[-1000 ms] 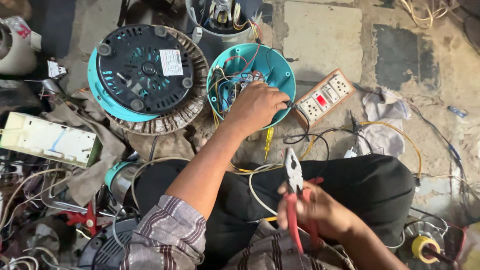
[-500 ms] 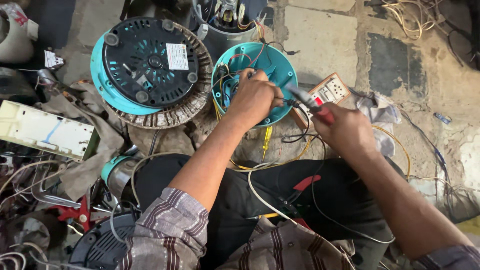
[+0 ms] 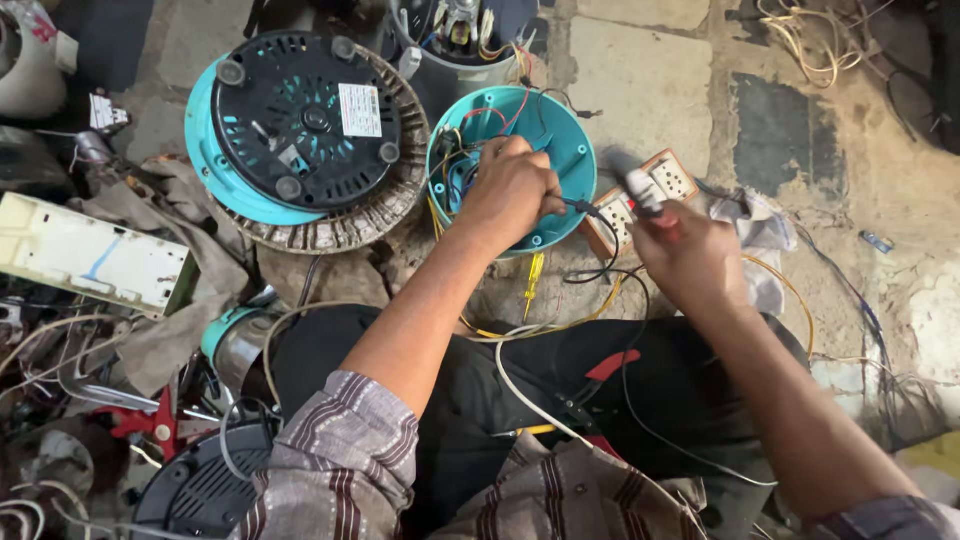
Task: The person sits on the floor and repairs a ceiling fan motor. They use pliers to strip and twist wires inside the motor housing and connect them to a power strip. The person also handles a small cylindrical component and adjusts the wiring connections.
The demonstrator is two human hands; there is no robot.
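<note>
Left hand (image 3: 510, 195) pinches black wire (image 3: 578, 205) over teal housing (image 3: 560, 135); right hand (image 3: 690, 260) fisted round red-handled pliers (image 3: 640, 190), just beside wire.

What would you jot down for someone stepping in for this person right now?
Left hand: inside the open teal housing, pinching a black wire among coloured wires.
Right hand: gripping red-handled pliers, tip close to that wire; the motion blur hides any contact.
Nearby: socket board behind the pliers, yellow tester on the floor, second red-handled tool on the lap.
Housing open, wiring loose, wire seemingly uncut.
</note>
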